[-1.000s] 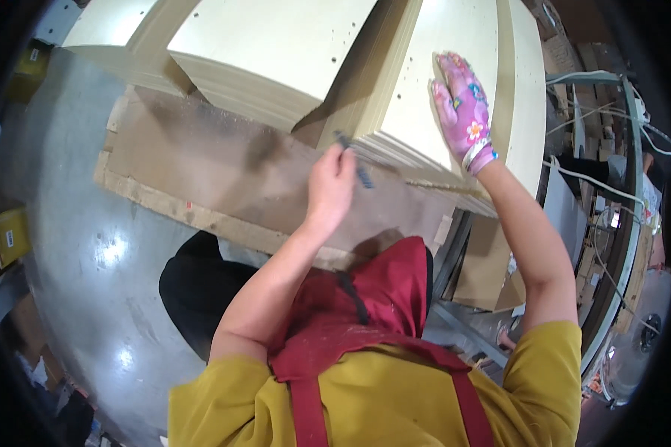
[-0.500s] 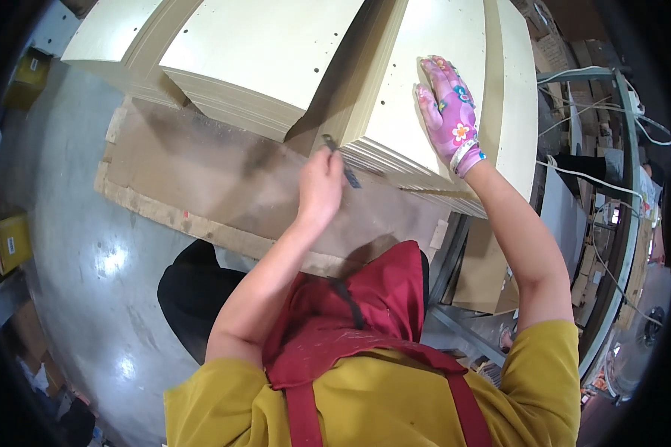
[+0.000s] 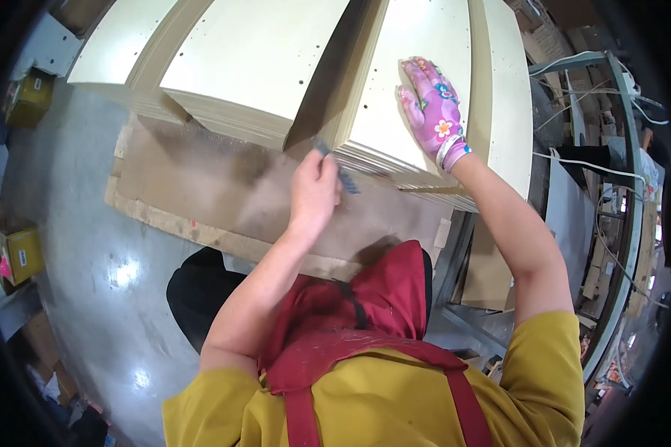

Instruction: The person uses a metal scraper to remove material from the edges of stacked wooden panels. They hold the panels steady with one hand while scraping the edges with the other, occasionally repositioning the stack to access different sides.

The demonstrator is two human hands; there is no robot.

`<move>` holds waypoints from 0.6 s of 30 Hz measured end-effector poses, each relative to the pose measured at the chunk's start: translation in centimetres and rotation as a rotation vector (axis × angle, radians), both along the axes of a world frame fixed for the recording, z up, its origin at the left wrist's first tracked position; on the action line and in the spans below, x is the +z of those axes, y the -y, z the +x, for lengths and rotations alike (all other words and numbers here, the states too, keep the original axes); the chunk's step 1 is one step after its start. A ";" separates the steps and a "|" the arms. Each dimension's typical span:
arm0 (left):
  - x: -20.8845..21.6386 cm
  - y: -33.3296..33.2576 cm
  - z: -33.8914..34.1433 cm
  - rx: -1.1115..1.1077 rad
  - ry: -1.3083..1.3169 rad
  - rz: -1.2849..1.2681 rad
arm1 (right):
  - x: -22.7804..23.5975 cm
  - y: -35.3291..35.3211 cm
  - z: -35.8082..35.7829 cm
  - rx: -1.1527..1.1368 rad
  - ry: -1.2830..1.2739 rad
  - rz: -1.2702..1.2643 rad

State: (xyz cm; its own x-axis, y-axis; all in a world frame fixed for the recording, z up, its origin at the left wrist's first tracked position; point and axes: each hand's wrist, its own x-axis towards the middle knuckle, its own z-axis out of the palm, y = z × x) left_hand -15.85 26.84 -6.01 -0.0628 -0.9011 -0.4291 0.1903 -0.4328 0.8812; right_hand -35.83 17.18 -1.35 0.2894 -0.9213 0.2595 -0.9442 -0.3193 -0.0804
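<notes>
Grey floor (image 3: 89, 186) is spreading left; a metal frame (image 3: 634, 160) strung with cables (image 3: 600, 168) is standing right. Cream board stacks (image 3: 253, 59) are resting on a brown sheet (image 3: 201, 179). Right hand (image 3: 433, 112), floral-gloved, is lying flat and outstretched on the third stack (image 3: 417, 37) from left, arm reaching forward. Bare left hand (image 3: 313, 190), elbow bent, is gripping and partly hiding a dark brush-like tool (image 3: 348, 182) just beside that stack's near corner; contact unclear.

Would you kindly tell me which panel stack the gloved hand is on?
The second panel stack from the right: the floral-gloved right hand lies flat on it, while no hand rests on the other stacks.
</notes>
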 end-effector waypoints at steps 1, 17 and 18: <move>-1.2 -0.2 0.0 -0.008 0.089 0.017 | 0.0 0.1 0.3 0.007 0.007 0.005; 3.1 -1.0 0.5 0.001 -0.021 -0.143 | -0.5 -0.6 -0.1 -0.004 0.002 0.023; 1.1 -0.8 1.3 0.110 -0.159 -0.001 | -0.3 0.1 -0.2 0.003 -0.007 -0.004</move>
State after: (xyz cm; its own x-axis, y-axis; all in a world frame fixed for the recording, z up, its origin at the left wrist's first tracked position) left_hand -14.51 27.69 -4.88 -0.0307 -0.9066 -0.4208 0.3737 -0.4009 0.8364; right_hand -36.07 17.03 -1.62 0.2937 -0.9196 0.2607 -0.9440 -0.3220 -0.0722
